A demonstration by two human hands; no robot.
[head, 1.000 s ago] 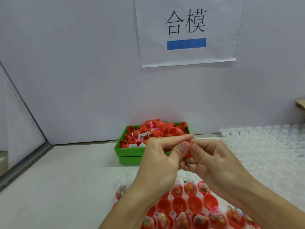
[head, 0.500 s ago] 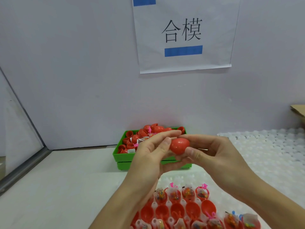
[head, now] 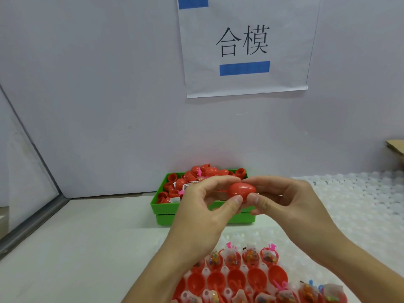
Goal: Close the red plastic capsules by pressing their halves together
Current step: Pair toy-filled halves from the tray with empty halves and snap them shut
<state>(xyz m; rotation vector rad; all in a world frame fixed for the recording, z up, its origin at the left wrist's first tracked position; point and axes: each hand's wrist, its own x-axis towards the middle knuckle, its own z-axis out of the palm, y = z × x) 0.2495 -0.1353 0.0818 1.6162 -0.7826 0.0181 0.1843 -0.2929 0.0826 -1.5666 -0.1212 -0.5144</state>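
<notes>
One closed red capsule (head: 241, 192), hidden between the fingers a second earlier, is now being pinched in plain view by left hand (head: 204, 212) and right hand (head: 284, 201) before one green bin (head: 166, 207).

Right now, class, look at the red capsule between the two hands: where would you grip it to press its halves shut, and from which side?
Grip the red capsule at its two rounded ends, one hand from each side, as the left hand and right hand do. It lies lengthwise left to right, so squeezing inward along that axis should probably seat the halves.
</notes>
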